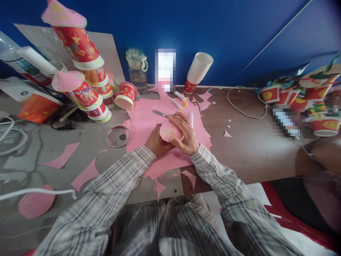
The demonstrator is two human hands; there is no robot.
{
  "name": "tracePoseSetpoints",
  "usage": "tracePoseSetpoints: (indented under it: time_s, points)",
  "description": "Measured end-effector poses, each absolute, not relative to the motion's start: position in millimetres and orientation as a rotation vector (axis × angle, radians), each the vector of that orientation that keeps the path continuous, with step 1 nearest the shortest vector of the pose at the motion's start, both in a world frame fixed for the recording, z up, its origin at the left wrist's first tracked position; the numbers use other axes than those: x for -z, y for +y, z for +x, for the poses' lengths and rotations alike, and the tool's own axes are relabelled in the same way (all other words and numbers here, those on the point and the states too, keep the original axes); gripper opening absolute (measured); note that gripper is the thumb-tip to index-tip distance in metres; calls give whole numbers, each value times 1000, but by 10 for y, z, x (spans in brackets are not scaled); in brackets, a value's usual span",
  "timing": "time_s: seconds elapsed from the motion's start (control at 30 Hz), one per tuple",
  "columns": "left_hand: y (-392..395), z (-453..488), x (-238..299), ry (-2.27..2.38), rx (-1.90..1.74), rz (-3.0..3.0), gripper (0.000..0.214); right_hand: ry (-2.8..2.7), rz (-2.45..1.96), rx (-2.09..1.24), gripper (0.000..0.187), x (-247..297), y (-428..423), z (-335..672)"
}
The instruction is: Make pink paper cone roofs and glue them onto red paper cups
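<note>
A paper cup capped with a round pink paper disc (169, 132) sits between both hands over a spread of pink paper sheets (145, 119). My left hand (156, 141) wraps the cup from below and the left. My right hand (185, 133) lies over the disc's right side, fingers curled on its edge. Scissors (160, 113) lie on the pink paper just beyond the hands. A white pen (191, 119) rests right of my right hand, and two glue sticks (178, 99) lie farther back.
Stacked red printed cups with pink caps (80, 81) stand at the back left, a stack of white cups (198, 71) and a water bottle (137, 69) at the back. A tape roll (118, 136) lies left. More decorated cups (317, 103) and another person's arm (322, 156) are on the right. Pink scraps (61, 160) litter the table.
</note>
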State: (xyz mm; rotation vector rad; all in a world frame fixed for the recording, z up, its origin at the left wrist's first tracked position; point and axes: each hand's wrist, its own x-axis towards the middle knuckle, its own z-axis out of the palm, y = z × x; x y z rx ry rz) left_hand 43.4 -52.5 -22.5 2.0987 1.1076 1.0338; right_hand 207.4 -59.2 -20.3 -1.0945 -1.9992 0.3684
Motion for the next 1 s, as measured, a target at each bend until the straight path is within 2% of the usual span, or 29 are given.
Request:
tracePoseSetpoints:
  time_s: [0.13,0.4,0.63,0.8,1.0]
  points:
    - [-523,432,223,1067,-1032,2113,55,-1979,-1099,-311,95,236,-635,2049]
    - [-538,433,243,1059,-1083,2046,64,-2055,-1129,-221,79,328,-634,2056]
    - [-514,381,105,1012,-1043,1635,60,-1781,-974,-427,77,243,-626,2130]
    - [-435,325,-4,810,-1017,1395,52,-1675,-1000,-446,63,314,-579,2178]
    - [-428,346,21,825,-975,1314,65,-1621,-1122,-339,46,245,-592,2126]
